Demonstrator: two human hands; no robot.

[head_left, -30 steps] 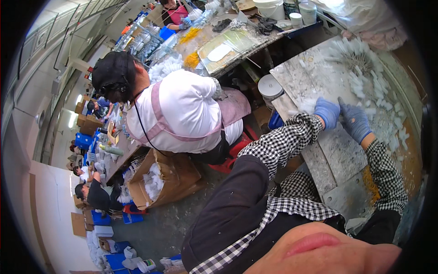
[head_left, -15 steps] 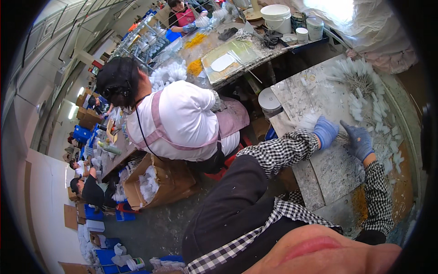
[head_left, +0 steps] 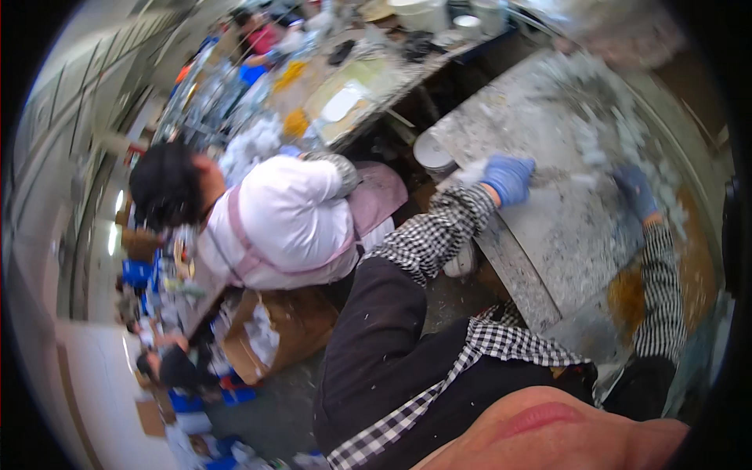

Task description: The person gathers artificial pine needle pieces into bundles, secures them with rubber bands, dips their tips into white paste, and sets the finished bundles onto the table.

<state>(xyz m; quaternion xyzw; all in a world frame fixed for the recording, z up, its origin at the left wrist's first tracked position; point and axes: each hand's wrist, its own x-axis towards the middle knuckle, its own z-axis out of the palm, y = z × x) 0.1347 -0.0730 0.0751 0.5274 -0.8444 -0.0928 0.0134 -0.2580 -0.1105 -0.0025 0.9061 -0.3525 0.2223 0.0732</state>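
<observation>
My left hand [head_left: 507,178], in a blue glove, is closed round a bundle of thin stems with whitish tips [head_left: 471,172], which stick out to its left above the near-left part of the worktable. My right hand [head_left: 636,190], also blue-gloved, is beside scattered white-tipped pieces [head_left: 675,205] along the table's right side. Motion smears its fingers, and whether it holds anything does not show. Farther back on the table lies a pile of similar thin-stemmed pieces with pale tips [head_left: 583,82]. The grey, stained board [head_left: 576,243] lies under both hands.
A co-worker in a white top [head_left: 290,215] and pink apron sits to my left, facing another cluttered table [head_left: 384,86]. A lidded pail [head_left: 432,151] stands between the tables. Behind the co-worker is an open cardboard box [head_left: 305,325]. Orange-yellow material [head_left: 627,301] lies by my right forearm.
My hands have moved apart: the left went left and up with the bundle, the right went slightly right. The whole view has shifted and blurred.
</observation>
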